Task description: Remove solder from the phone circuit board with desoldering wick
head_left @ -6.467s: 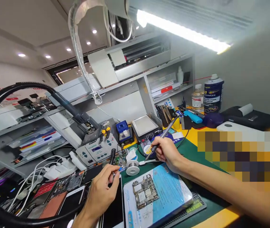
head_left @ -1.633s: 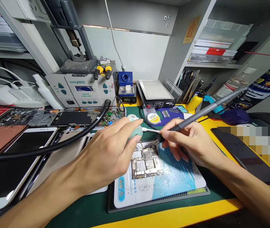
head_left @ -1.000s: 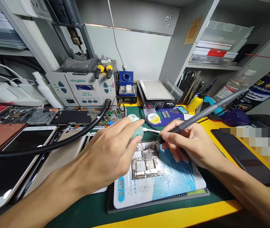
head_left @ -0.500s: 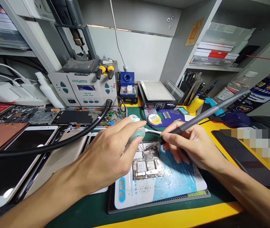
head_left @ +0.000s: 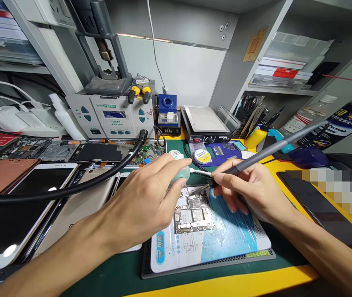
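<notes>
My left hand (head_left: 151, 194) pinches a small translucent green solder wick spool (head_left: 180, 177) between thumb and fingers. A thin copper-coloured strand runs down from it to the upper edge of a phone logic board (head_left: 194, 220). Closed like a pen grip, my right hand (head_left: 250, 189) holds a soldering iron (head_left: 240, 165) with a grey handle. Its tip points left and down at the strand's end on the board; exact contact is too small to tell. Beneath the board lies a white and blue printed plate (head_left: 222, 243), on a dark grey mat.
Several phones (head_left: 27, 210) lie at left, crossed by a thick black hose (head_left: 70, 192). Behind stand a hot air station (head_left: 114, 117), a blue iron holder (head_left: 167, 109) and a heating plate (head_left: 206, 119). A dark phone (head_left: 321, 210) lies at right.
The whole view has shifted slightly. Both hands, the spool and the iron keep almost the same places over the board.
</notes>
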Tool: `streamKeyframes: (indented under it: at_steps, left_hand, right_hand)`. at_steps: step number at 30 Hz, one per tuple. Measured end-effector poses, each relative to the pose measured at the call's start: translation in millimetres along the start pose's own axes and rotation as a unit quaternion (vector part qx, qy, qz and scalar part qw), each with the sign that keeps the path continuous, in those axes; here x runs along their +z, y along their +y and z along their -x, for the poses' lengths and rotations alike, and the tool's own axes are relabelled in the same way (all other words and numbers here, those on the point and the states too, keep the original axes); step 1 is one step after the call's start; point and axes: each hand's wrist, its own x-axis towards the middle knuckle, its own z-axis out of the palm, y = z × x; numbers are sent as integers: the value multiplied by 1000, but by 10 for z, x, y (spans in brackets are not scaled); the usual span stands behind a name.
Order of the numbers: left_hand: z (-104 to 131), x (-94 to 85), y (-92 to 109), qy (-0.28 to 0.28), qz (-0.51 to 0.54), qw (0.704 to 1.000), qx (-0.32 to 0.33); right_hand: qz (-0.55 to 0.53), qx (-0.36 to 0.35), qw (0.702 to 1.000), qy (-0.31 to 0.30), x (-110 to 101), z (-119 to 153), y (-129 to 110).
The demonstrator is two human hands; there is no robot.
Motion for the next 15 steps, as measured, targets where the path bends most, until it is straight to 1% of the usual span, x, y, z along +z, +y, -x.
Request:
streamKeyframes:
  at_steps: [7,15]
  left_hand:
    - [-8,12,-1,-2,10,1000,-15]
    - [-26,-41,27,-14,32,994,-102]
  right_hand:
    - [1,3,1000,1,1,4,-8]
    - [3,6,1000,4,6,4,-26]
